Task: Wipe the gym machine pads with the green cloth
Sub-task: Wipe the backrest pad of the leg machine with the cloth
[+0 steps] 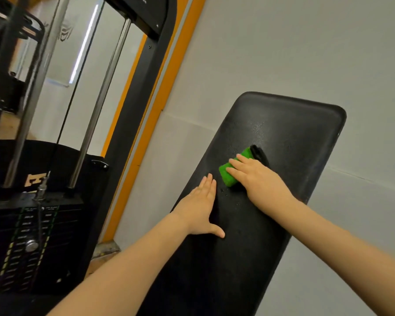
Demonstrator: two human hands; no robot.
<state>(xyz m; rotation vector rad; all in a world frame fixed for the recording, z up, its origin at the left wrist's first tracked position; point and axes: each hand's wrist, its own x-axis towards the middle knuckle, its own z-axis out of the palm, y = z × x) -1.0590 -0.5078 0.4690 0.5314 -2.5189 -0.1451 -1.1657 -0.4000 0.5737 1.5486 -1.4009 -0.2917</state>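
Your right hand (258, 176) presses the folded green cloth (234, 171) flat-fingered against the middle of the black pad (294, 133), where droplets show, apparently so the whole palm drives the wipe. Your left hand (201, 206) lies open near the pad's left edge, holding nothing, likely bracing the pad.
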